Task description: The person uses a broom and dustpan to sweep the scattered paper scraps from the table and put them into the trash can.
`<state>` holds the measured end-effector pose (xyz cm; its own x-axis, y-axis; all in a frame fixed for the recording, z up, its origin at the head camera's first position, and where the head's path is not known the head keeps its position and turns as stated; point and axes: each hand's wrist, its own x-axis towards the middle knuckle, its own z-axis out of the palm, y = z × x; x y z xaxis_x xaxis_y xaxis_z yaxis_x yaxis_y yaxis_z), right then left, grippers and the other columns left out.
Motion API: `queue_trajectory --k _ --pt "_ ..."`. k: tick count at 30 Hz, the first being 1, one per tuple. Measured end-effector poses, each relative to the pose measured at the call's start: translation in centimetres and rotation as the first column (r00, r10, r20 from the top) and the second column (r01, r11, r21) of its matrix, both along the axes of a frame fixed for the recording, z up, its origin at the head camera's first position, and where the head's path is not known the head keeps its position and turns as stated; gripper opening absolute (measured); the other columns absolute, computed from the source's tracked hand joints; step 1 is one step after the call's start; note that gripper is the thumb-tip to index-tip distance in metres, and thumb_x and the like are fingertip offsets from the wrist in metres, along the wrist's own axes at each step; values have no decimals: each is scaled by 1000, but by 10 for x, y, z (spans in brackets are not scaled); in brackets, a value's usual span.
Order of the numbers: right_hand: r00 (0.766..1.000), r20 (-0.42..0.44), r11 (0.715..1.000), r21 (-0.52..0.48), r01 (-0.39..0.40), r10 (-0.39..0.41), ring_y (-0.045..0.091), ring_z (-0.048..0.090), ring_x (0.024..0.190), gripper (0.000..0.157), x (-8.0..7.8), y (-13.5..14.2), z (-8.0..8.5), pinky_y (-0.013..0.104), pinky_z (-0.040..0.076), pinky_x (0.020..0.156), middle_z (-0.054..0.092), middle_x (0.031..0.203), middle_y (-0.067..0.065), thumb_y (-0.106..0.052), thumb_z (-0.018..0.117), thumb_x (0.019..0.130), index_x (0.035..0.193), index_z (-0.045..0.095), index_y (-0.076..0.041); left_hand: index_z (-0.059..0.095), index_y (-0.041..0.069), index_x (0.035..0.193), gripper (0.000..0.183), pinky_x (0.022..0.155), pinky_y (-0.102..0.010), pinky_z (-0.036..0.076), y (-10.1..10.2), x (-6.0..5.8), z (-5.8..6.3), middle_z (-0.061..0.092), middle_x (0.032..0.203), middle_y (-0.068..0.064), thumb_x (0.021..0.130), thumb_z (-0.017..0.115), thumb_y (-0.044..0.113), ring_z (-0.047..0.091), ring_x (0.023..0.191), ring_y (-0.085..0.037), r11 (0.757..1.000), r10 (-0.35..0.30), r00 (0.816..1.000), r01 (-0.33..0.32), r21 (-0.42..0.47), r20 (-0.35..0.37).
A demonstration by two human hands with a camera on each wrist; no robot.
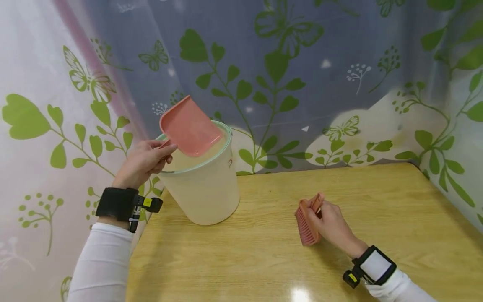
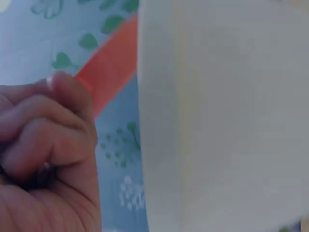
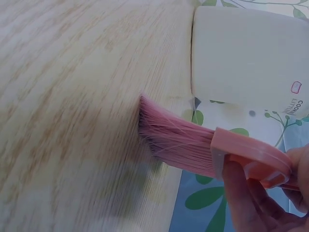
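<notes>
My left hand (image 1: 147,161) grips the handle of a pink dustpan (image 1: 194,128), its pan tilted over the mouth of a cream bin (image 1: 205,193) with a pale green rim. In the left wrist view, curled fingers (image 2: 53,130) hold the dustpan's handle (image 2: 108,67) beside the bin's wall (image 2: 222,121). On the right, my right hand (image 1: 333,224) grips a pink hand brush (image 1: 307,222) by its handle. The right wrist view shows the brush's bristles (image 3: 174,135) with their tips right at the wooden tabletop.
The bin stands at the back left of the wooden table (image 1: 264,260). A patterned curtain (image 1: 241,63) with leaves and butterflies hangs behind the table and along its sides. Each wrist carries a black strap with a small camera (image 1: 152,204).
</notes>
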<state>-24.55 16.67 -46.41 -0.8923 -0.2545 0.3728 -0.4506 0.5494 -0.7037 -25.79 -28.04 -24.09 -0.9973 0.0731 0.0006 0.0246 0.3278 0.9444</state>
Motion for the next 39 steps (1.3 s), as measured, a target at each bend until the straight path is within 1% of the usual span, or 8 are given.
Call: queue_trajectory --k 5,9,12,17,23,30,34,39 --pt "999 -2 999 15 36 -36 8 54 54 18 -1 10 -3 26 44 40 61 73 5 -16 55 96 102 60 0 56 -4 107 32 38 -19 27 33 6 -11 46 60 -1 96 58 26 35 43 -8 970 -170 985 174 167 -38" --pt "996 5 996 29 85 -85 8 49 46 20 -2 20 -4 26 40 37 58 66 4 -18 56 96 103 61 0 58 -3 101 28 36 -20 24 62 16 -28 44 58 -2 96 59 24 30 40 -9 930 -305 952 305 203 -37" --pt "994 9 994 21 110 -111 9 52 49 23 2 34 -5 26 42 38 63 74 8 -17 57 95 109 60 2 57 -2 99 27 37 -23 20 87 16 -54 42 59 -3 95 60 25 25 40 -10 890 -413 910 400 218 18" --pt "985 -26 985 20 171 -171 8 51 46 25 7 50 -4 25 41 37 64 76 9 -16 58 95 112 60 2 60 0 99 27 38 -24 18 117 4 -112 42 59 -3 95 59 26 22 40 -10 835 -537 833 503 223 133" --pt "976 -26 976 30 217 -217 7 52 46 26 15 65 -8 26 41 35 65 76 10 -16 59 94 112 60 2 62 -2 99 30 36 -23 17 141 -11 -182 44 58 -2 95 59 28 21 38 -10 807 -590 777 555 203 219" --pt "975 -117 982 -8 190 -190 10 59 57 18 13 70 -9 26 48 42 66 81 11 -13 60 93 105 62 0 61 -5 94 30 37 -23 17 170 -21 -241 46 60 -2 93 62 25 22 40 -10 805 -592 758 540 246 274" --pt "970 -218 994 -51 96 -105 10 60 62 11 14 67 -13 23 49 45 67 83 6 -6 64 89 101 63 -4 64 -4 96 22 39 -21 20 185 -24 -260 51 64 -4 91 64 18 27 42 -8 811 -585 735 514 280 342" --pt "925 -344 987 76 -144 161 9 62 77 29 16 52 -21 24 53 59 68 100 2 2 71 81 104 68 -15 66 1 96 14 39 -20 18 191 -29 -262 57 67 -5 92 62 14 28 42 -5 811 -584 699 527 256 412"
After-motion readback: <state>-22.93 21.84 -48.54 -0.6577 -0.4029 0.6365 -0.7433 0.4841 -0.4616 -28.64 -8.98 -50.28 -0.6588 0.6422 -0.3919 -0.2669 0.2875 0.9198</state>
